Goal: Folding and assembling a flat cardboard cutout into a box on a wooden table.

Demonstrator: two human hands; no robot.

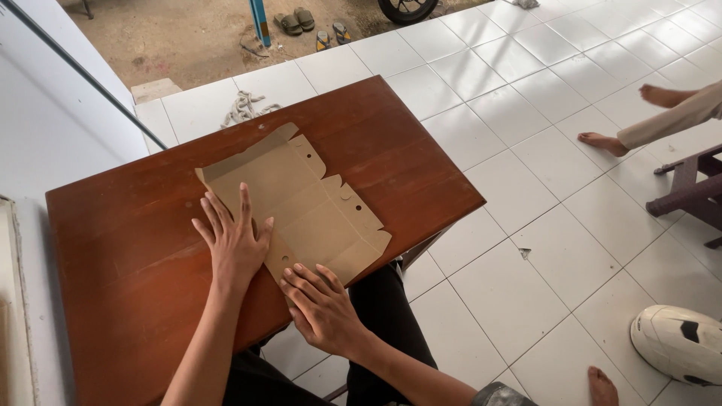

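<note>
A flat, unfolded brown cardboard box blank (308, 199) with cut flaps and small round holes lies on a reddish-brown wooden table (398, 150). My left hand (233, 237) presses flat on the blank's near left part, fingers spread. At the table's front edge my right hand (323, 304) rests palm down on the blank's near corner, fingers apart. Neither hand grips anything. My dark-trousered legs show below the table edge.
White tiled floor (541, 98) spreads to the right. Another person's bare feet (602, 141) and sleeve sit at far right beside a dark wooden chair (688, 192). A white helmet (677, 342) lies on the floor at lower right. Sandals (295, 21) and a crumpled rag (242, 107) lie beyond the table.
</note>
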